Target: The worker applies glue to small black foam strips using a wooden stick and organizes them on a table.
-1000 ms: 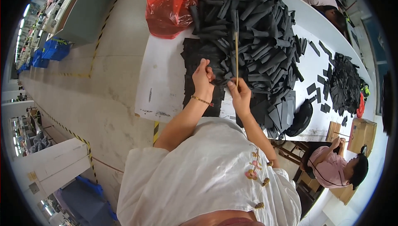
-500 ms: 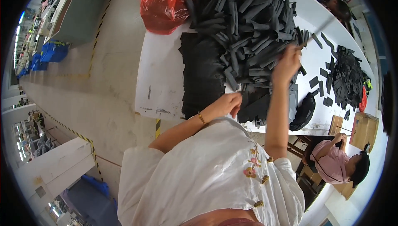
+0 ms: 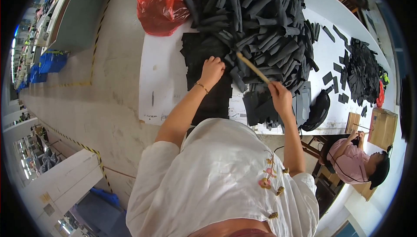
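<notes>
My right hand (image 3: 281, 96) is closed around one end of a pale wooden stick (image 3: 254, 68), which points up and left over the pile. Whether the stick has a brush or another tool at its far end is too small to tell. Curled over the flat layer of black sheet material (image 3: 208, 100), my left hand (image 3: 213, 69) has its fingers together; anything under the fingertips is hidden. Just beyond both hands rises a big heap of dark grey rolled or folded strips (image 3: 265, 24). Flat dark pieces (image 3: 258, 104) lie near the table edge, left of my right hand.
A red plastic bag (image 3: 163, 9) sits at the far left of the white table (image 3: 158, 69). To the right are a black pouch-like item (image 3: 319, 111), a second dark pile (image 3: 364, 72) and a cardboard box (image 3: 383, 126). A seated co-worker in pink (image 3: 349, 163) is at right.
My left hand has moved up and left from the table's front onto the black layer. My right hand has come down and toward me from the heap's right side, bringing the stick over the heap.
</notes>
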The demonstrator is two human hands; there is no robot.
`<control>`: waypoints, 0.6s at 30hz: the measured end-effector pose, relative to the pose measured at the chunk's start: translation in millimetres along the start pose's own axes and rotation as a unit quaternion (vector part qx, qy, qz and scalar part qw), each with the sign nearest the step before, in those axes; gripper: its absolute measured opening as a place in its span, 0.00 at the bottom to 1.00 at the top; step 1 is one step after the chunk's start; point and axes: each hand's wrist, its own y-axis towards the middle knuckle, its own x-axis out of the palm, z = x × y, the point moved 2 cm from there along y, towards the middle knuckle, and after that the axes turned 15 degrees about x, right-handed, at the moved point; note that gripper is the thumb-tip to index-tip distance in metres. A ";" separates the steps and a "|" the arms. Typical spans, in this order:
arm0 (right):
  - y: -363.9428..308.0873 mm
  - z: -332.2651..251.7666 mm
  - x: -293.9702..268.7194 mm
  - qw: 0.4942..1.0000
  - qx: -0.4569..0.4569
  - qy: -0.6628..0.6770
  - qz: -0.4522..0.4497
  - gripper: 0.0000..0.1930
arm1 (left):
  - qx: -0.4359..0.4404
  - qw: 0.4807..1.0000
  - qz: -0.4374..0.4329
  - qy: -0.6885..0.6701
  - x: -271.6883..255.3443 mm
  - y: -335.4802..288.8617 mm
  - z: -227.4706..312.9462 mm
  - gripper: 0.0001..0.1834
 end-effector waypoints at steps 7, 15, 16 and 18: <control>-11.9 -4.8 -19.3 0.990 -0.115 -0.081 0.006 0.07 | -0.067 0.981 0.072 -0.168 -51.4 -9.8 -12.6 0.07; -3.2 -24.8 -3.1 0.973 -0.197 -0.122 -0.009 0.06 | -0.077 0.972 0.091 -0.204 -78.8 -19.6 -4.1 0.06; -4.0 -26.0 1.9 0.969 -0.213 -0.125 -0.010 0.06 | -0.072 0.971 0.097 -0.205 -79.4 -18.6 -2.4 0.06; -6.9 -32.3 8.1 0.968 -0.223 -0.112 -0.007 0.06 | -0.051 0.976 0.108 -0.183 -80.3 -16.7 -0.8 0.07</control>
